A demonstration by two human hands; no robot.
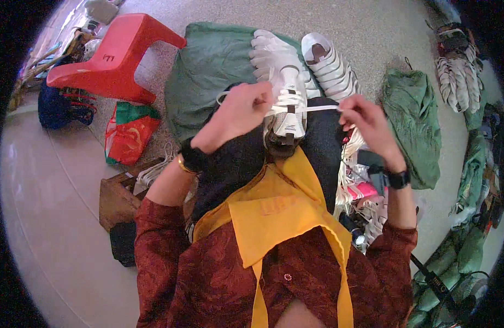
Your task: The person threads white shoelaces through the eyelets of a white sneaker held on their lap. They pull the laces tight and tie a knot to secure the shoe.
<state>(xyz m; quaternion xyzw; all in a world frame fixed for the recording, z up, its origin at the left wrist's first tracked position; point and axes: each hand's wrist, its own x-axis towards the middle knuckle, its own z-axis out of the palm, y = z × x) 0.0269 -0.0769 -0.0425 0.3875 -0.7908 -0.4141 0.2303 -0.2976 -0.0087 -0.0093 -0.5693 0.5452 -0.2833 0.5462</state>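
Note:
A white sneaker (290, 127) with a dark heel or collar is held upright between my knees, its white shoelace crossing the front in several rows. At its left side, my left hand (235, 116) is closed in a pinch on a lace end. My right hand (369, 123) pinches the other end of the shoelace (322, 108), which stretches taut from the shoe to the fingers. Part of each lace end is hidden in the fingers.
White shoe parts lie stacked (328, 68) beyond the shoe on a green cloth (208, 71). A red plastic chair (107, 57) stands far left above a red-green bag (130, 134). Bundled laces (347, 175) hang by my right thigh; a green sack (410, 126) lies right.

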